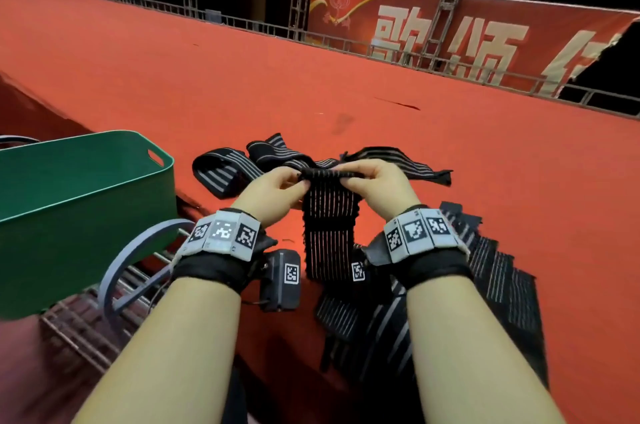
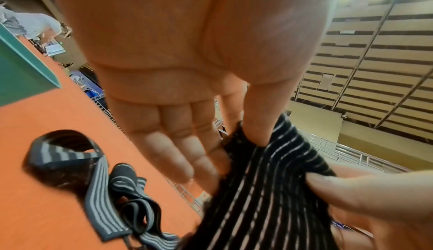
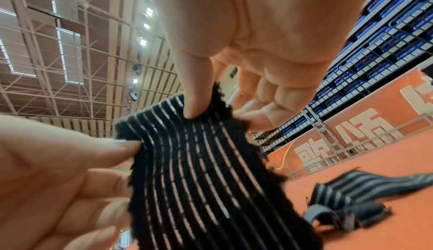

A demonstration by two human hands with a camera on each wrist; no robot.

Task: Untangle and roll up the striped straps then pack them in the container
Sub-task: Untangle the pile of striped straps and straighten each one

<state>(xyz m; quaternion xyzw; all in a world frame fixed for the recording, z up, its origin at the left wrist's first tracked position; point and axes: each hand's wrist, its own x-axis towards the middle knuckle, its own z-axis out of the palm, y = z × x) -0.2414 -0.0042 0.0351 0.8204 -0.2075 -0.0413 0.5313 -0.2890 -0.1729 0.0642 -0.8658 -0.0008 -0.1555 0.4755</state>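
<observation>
A black strap with thin white stripes (image 1: 329,222) hangs down between my two hands above the red surface. My left hand (image 1: 277,186) pinches its top left corner between thumb and forefinger (image 2: 255,129). My right hand (image 1: 372,181) pinches the top right corner (image 3: 194,105). The top edge looks folded over between them. More striped straps lie tangled on the red surface beyond the hands (image 1: 263,157) and in a heap near my right forearm (image 1: 485,292). A green container (image 1: 86,215) stands to the left, its inside hidden from here.
The red surface (image 1: 346,84) stretches wide ahead and to the right. A metal grid and a grey ring-shaped piece (image 1: 117,271) lie below the container at the near left. Railings and a red banner (image 1: 450,35) bound the far edge.
</observation>
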